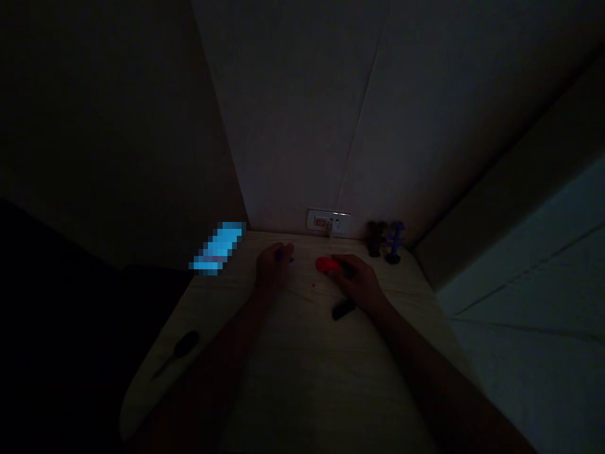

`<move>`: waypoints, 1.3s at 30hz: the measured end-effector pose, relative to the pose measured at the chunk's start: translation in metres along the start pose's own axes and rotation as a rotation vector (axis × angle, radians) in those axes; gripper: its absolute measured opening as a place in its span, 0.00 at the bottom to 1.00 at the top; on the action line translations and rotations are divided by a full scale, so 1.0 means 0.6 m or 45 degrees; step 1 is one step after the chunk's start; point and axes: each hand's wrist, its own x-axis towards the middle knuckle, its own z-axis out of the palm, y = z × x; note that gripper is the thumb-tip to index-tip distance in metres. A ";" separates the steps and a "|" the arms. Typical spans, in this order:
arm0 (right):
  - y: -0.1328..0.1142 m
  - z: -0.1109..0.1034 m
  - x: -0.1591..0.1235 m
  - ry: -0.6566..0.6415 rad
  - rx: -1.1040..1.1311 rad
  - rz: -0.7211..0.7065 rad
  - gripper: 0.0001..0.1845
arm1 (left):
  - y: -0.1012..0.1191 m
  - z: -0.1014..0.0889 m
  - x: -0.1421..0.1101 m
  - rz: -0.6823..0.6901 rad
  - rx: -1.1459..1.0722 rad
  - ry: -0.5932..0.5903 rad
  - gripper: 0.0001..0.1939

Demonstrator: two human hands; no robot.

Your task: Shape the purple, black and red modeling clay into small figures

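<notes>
The room is very dark. My left hand (273, 266) rests on a pale wooden table (302, 372), its fingers curled around a small bluish-purple thing (289, 257) that I cannot make out. My right hand (355, 280) lies further right on the table, fingers closed on a small bright red object (325, 264). A short dark object (343, 309) lies on the table just under my right wrist.
A glowing blue screen (218, 248) sits at the table's far left corner. A wall socket plate (328, 222) is behind the table. Two small figures, one dark (375, 238), one purple (394, 242), stand at the far right. A dark spoon-like item (182, 348) lies near the left edge.
</notes>
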 end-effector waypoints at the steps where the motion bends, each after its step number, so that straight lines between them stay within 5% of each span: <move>1: -0.001 -0.001 0.000 -0.005 -0.001 -0.005 0.19 | 0.001 0.000 -0.001 0.021 0.001 -0.033 0.17; 4: -0.003 -0.001 0.000 -0.017 0.001 -0.006 0.16 | 0.002 0.002 -0.002 0.077 0.002 -0.114 0.10; 17: -0.005 0.001 -0.002 0.037 0.022 0.049 0.21 | -0.005 0.003 -0.004 0.159 0.068 -0.225 0.12; 39: -0.009 0.001 -0.003 0.060 0.071 0.139 0.25 | -0.014 0.006 0.003 -0.132 -0.252 -0.229 0.15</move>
